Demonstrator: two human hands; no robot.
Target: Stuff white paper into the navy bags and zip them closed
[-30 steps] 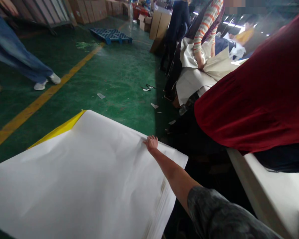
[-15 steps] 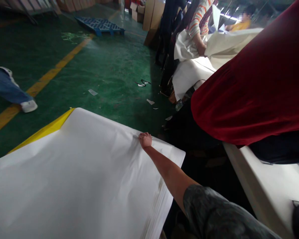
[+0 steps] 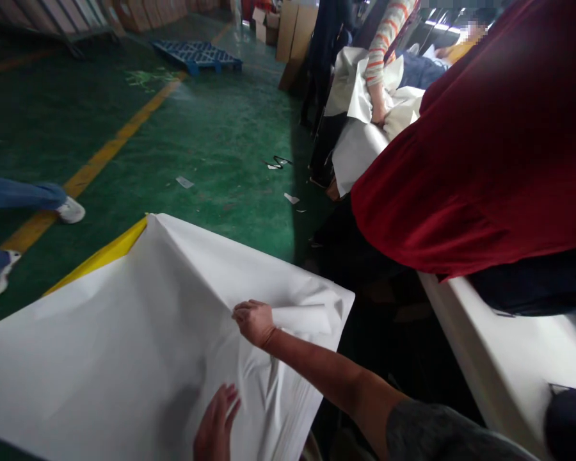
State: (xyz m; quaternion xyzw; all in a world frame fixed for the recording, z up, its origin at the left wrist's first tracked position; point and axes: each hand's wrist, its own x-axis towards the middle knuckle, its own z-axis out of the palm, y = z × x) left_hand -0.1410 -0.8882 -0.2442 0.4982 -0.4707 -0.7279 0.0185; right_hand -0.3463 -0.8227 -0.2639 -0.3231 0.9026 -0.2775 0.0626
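White sheets (image 3: 100, 346) above a green floor (image 3: 221, 121), beside red clothing (image 3: 480, 153).

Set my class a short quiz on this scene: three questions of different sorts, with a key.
1. The left hand and right hand are over the white sheet. Which grips its fold? A) left B) right
2. True or false: a blue pallet lies on the green floor.
3. Complete: the strip along the sheet's far edge is ____.

Key: 1 B; 2 true; 3 yellow.
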